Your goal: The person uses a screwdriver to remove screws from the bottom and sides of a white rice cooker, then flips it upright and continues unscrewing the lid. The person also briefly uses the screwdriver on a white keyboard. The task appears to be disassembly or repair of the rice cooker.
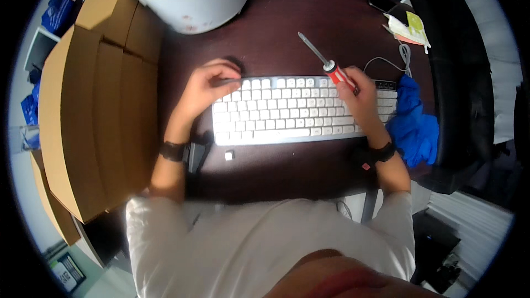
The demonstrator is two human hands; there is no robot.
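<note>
The keyboard (301, 109), mid-table (309, 171), is pressed at its top-left corner by the left hand (207, 91); a screwdriver (330, 65) is gripped in the right hand (361, 99).

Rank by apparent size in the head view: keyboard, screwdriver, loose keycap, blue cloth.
1. keyboard
2. blue cloth
3. screwdriver, in the right hand; long but thin, so covers less area than the cloth
4. loose keycap

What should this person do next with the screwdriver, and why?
Probably bring the tip down to the keyboard. The right hand holds the red-handled screwdriver with its shaft pointing up and away from the keys, the left hand steadies the top left corner, and one loose keycap already lies on the desk.
</note>
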